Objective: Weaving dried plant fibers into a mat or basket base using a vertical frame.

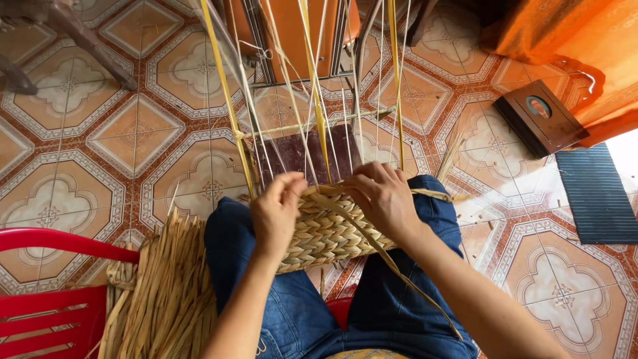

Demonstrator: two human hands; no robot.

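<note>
Knees: blue jeans [279,292], directly under both hands.
Left hand [278,211]: fingers pinched on woven rim.
Right hand [384,196]: closed on same rim, just beside left.
Basket [325,236]: on lap, tan braided straw, long axis left-right, open side away.
Stakes [312,86]: pale strips rising beyond the fingers.
Loose straw [166,286]: bundle left of left hand.

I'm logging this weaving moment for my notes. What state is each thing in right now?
woven basket: partly woven, resting on the lap, upright strands unwoven.
left hand: pinching a strand at the rim.
right hand: gripping the rim, fingers curled.
loose straw strip: trailing over the right knee.
straw bundle: lying loose by the left leg.
red chair: upright, unoccupied.
dark box: closed, on the floor.
</note>
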